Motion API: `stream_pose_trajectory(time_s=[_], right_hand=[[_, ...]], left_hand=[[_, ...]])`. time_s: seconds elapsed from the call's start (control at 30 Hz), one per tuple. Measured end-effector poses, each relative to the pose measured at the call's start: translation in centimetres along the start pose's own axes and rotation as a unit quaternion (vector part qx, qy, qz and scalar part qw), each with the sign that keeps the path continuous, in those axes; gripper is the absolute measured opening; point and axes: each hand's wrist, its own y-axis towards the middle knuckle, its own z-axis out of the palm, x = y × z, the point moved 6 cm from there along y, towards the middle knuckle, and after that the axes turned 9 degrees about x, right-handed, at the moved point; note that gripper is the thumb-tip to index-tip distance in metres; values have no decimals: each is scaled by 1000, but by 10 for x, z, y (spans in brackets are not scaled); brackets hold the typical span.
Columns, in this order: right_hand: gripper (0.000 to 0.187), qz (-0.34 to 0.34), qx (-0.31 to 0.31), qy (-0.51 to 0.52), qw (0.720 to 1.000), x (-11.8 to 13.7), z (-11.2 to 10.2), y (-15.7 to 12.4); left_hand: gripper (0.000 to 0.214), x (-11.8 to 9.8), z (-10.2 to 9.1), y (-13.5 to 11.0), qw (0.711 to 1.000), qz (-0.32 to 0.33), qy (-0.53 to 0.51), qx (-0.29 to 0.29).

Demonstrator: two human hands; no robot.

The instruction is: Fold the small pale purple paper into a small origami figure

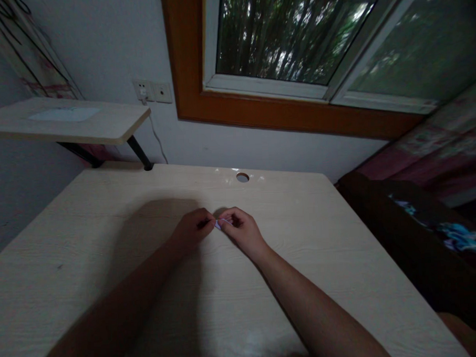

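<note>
A small pale-lilac piece (pixel 218 225), which looks like folded paper, is pinched between my two hands above the middle of the desk. My left hand (pixel 193 225) closes thumb and forefinger on its left end. On the other side, my right hand (pixel 240 228) pinches the right part, with its thumb in front and the fingers curled behind. Most of the piece is covered by the fingertips, so its full shape cannot be made out.
The pale wooden desk (pixel 303 233) has a round cable hole (pixel 242 177) near its back edge. At the back left a raised shelf (pixel 113 121) on black legs carries a white sheet (pixel 65 114). Behind are a wall socket (pixel 142 91) and a window (pixel 275 35); a dark bed-like surface (pixel 414 234) lies right.
</note>
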Motion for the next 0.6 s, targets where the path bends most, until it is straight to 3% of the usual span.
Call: stream_pose_trajectory(time_s=[0.23, 0.6], right_hand=[[6, -5, 6, -1, 1000, -1, 0, 0], [11, 10, -54, 61, 997, -10, -10, 3]], left_hand=[[15, 0, 2, 0, 1000, 0, -4, 22], [16, 10, -2, -2, 994, -48, -93, 1]])
